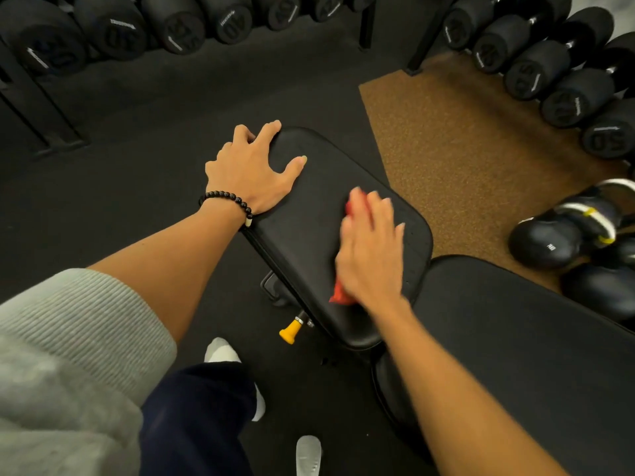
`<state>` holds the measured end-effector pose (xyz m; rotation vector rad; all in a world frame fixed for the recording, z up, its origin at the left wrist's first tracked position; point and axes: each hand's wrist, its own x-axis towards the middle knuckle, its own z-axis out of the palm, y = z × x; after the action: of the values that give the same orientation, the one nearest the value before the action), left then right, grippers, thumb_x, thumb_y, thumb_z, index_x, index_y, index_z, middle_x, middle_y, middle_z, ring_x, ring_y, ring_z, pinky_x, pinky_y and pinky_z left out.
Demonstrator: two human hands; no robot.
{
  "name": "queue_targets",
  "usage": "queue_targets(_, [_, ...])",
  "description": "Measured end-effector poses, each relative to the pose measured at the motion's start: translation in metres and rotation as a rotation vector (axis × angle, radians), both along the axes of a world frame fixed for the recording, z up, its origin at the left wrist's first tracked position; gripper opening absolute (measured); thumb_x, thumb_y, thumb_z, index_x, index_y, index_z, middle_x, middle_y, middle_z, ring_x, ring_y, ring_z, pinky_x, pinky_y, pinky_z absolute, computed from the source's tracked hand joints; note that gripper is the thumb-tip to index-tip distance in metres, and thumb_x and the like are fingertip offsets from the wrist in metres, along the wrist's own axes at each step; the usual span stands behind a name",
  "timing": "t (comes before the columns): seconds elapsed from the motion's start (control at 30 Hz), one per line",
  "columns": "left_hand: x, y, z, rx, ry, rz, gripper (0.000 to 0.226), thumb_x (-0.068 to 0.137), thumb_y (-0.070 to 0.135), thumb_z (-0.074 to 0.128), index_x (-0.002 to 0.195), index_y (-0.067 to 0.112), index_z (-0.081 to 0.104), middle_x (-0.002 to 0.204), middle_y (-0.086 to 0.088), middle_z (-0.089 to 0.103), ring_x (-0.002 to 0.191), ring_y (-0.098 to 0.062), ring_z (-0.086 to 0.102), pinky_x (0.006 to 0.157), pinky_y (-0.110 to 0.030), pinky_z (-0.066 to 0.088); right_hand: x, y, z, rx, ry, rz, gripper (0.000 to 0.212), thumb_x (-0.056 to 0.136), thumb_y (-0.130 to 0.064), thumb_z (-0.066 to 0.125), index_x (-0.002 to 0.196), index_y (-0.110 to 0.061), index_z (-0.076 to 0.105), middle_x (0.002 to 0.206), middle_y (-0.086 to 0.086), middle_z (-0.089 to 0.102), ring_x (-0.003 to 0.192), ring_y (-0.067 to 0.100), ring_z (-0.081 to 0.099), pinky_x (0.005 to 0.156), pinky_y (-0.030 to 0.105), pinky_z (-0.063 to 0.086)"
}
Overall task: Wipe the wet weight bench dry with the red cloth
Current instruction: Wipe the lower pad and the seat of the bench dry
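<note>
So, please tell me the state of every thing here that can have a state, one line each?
Left hand: fingers spread, resting on the seat pad's far corner.
Right hand: flat, pressing the red cloth, blurred by motion.
Red cloth: bunched under the right hand, on the seat pad.
Seat pad: whether it is wet or dry cannot be told.
Back pad: untouched.
Yellow knob: sticking out under the seat pad.

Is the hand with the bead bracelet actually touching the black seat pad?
Touching. The head view shows the left hand resting on the seat pad, its palm on the pad's edge and its thumb on the top surface.
</note>
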<state>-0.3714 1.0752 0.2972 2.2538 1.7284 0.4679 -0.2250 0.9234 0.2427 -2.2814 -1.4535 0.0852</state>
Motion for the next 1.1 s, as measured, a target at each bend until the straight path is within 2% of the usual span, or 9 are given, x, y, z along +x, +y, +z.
queue_targets(0.1, [0.001, -0.001, 0.001, -0.002, -0.015, -0.011, 0.072, 0.083, 0.079, 0.042, 0.144, 0.042, 0.033, 0.134, -0.001, 0.045, 0.114, -0.031, 0.054, 0.090, -0.049, 0.041, 0.056, 0.038, 0.000, -0.041, 0.171, -0.216, 0.049, 0.106, -0.034, 0.025, 0.152, -0.021, 0.034, 0.154, 0.006, 0.038, 0.147, 0.027, 0.025, 0.119, 0.057, 0.018])
queue_targets(0.2, [0.000, 0.000, 0.002, -0.017, -0.023, -0.006, 0.072, 0.083, 0.079, 0.042, 0.144, 0.042, 0.034, 0.134, -0.001, 0.045, 0.114, -0.031, 0.054, 0.091, -0.050, 0.041, 0.046, 0.042, 0.000, -0.006, 0.158, -0.292, 0.049, 0.105, -0.034, 0.026, 0.151, -0.019, 0.036, 0.152, 0.007, 0.042, 0.145, 0.029, 0.029, 0.118, 0.054, 0.020])
queue_targets(0.37, [0.001, 0.001, 0.001, -0.016, -0.009, 0.000, 0.073, 0.082, 0.080, 0.041, 0.145, 0.044, 0.032, 0.136, -0.001, 0.044, 0.116, -0.031, 0.055, 0.092, -0.050, 0.042, -0.055, -0.034, 0.003, -0.035, 0.025, 0.026, 0.056, 0.105, -0.037, 0.018, 0.159, -0.023, 0.013, 0.167, 0.004, 0.012, 0.154, 0.026, 0.003, 0.123, 0.048, 0.010])
queue_targets(0.43, [0.000, 0.001, 0.000, -0.023, -0.015, 0.005, 0.073, 0.082, 0.081, 0.041, 0.146, 0.046, 0.032, 0.136, 0.000, 0.044, 0.117, -0.031, 0.054, 0.093, -0.050, 0.041, -0.055, -0.059, 0.001, -0.079, -0.012, 0.126, 0.056, 0.105, -0.038, 0.014, 0.160, -0.027, 0.007, 0.167, 0.000, 0.008, 0.154, 0.022, -0.002, 0.123, 0.048, 0.007])
queue_targets(0.57, [0.000, 0.001, 0.000, -0.027, -0.028, 0.008, 0.074, 0.081, 0.081, 0.042, 0.145, 0.046, 0.033, 0.135, 0.001, 0.045, 0.117, -0.030, 0.055, 0.093, -0.050, 0.042, 0.027, -0.043, -0.015, -0.030, 0.074, -0.193, 0.054, 0.104, -0.036, 0.020, 0.157, -0.025, 0.024, 0.163, 0.003, 0.023, 0.152, 0.027, 0.015, 0.117, 0.059, 0.017])
queue_targets(0.7, [0.001, 0.000, 0.002, -0.022, -0.026, 0.005, 0.074, 0.082, 0.081, 0.042, 0.146, 0.045, 0.033, 0.134, 0.000, 0.045, 0.116, -0.030, 0.054, 0.092, -0.049, 0.041, 0.076, 0.007, -0.014, -0.020, 0.260, -0.390, 0.054, 0.103, -0.037, 0.022, 0.153, -0.019, 0.032, 0.155, 0.011, 0.038, 0.146, 0.032, 0.027, 0.118, 0.056, 0.020])
queue_targets(0.87, [0.001, 0.000, 0.003, -0.037, -0.019, 0.002, 0.075, 0.081, 0.082, 0.041, 0.147, 0.045, 0.031, 0.135, -0.001, 0.045, 0.118, -0.032, 0.053, 0.093, -0.051, 0.042, -0.003, -0.022, -0.006, -0.023, 0.031, -0.115, 0.058, 0.104, -0.041, 0.019, 0.159, -0.021, 0.019, 0.166, 0.008, 0.016, 0.153, 0.030, 0.008, 0.123, 0.051, 0.013])
queue_targets(0.97, [0.000, 0.000, 0.003, -0.040, -0.026, 0.004, 0.075, 0.082, 0.081, 0.042, 0.147, 0.045, 0.032, 0.136, -0.001, 0.045, 0.118, -0.032, 0.053, 0.094, -0.051, 0.042, -0.018, -0.071, -0.009, -0.085, 0.047, 0.034, 0.058, 0.103, -0.043, 0.011, 0.160, -0.028, 0.009, 0.168, 0.000, 0.005, 0.154, 0.022, -0.002, 0.122, 0.045, 0.005])
queue_targets(1.1, [0.001, 0.000, 0.003, -0.027, -0.031, 0.006, 0.074, 0.081, 0.081, 0.042, 0.146, 0.045, 0.033, 0.135, 0.000, 0.045, 0.117, -0.030, 0.054, 0.093, -0.050, 0.041, 0.047, -0.041, -0.018, -0.008, 0.247, -0.263, 0.055, 0.105, -0.040, 0.021, 0.158, -0.024, 0.021, 0.165, 0.007, 0.017, 0.153, 0.028, 0.008, 0.122, 0.048, 0.013])
